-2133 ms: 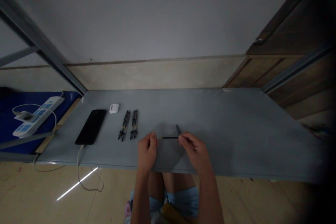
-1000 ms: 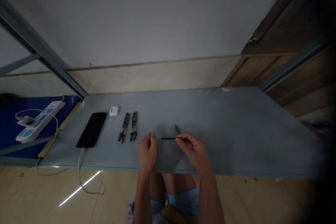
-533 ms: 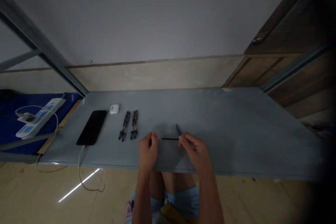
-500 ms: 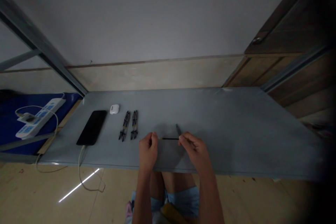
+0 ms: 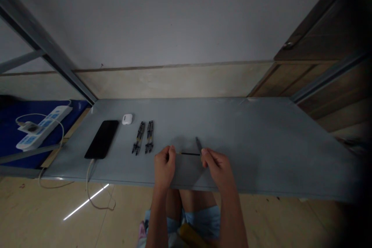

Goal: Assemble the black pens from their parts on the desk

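Between my hands, over the grey table, a thin dark pen refill [image 5: 190,154] lies level. My left hand [image 5: 165,164] pinches its pale left end between thumb and fingers. The refill's right end reaches the fingertips of my right hand [image 5: 216,164], which are closed round a dark pen barrel [image 5: 198,144] that points up and away. The barrel's lower part is hidden by the fingers. Left of my hands, two small groups of dark pens, a left one [image 5: 138,138] and a right one [image 5: 149,136], lie side by side.
A black phone [image 5: 102,139] with a cable and a white earphone case [image 5: 127,119] lie on the left of the grey table [image 5: 261,143]. Further left, a white power strip [image 5: 43,128] rests on a blue surface. Metal posts rise at both sides; a wall stands behind.
My right hand has shifted slightly right, with the barrel. The refill is still held at its left end by my left hand. The view has tilted slightly.
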`<state>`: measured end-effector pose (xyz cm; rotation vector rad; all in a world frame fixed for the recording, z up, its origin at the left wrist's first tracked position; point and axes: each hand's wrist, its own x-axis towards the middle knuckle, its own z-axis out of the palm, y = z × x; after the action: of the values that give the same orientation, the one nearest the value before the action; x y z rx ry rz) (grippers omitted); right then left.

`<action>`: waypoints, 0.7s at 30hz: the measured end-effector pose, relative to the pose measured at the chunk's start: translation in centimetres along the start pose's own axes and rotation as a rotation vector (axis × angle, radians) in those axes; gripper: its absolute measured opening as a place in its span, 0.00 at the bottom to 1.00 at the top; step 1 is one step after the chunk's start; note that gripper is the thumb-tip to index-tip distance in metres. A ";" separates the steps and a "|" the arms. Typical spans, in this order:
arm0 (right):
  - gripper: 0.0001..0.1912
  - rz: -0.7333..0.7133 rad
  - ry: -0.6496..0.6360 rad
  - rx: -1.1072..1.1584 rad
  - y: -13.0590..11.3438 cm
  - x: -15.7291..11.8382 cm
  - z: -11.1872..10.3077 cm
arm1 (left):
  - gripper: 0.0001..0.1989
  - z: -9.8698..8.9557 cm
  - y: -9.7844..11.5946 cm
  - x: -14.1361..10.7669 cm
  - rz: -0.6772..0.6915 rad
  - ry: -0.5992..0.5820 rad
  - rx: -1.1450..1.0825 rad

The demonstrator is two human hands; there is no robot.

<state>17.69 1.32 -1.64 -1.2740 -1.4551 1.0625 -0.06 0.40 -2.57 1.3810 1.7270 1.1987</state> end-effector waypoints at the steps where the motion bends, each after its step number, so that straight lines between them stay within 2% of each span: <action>1: 0.23 -0.001 0.001 0.001 0.1 0.0 0.0 | 0.22 0.0 0.0 0.0 -0.001 0.000 -0.002; 13: 0.12 -0.067 0.030 -0.005 -0.2 0.1 0.0 | 0.22 -0.1 0.3 -0.1 0.012 0.002 -0.014; 21: 0.23 -0.023 0.040 0.010 0.1 -0.3 0.0 | 0.21 0.0 0.1 -0.1 0.003 0.009 -0.007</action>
<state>17.70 1.08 -1.81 -1.2615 -1.4300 1.0226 0.00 0.29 -2.46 1.3772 1.7258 1.2132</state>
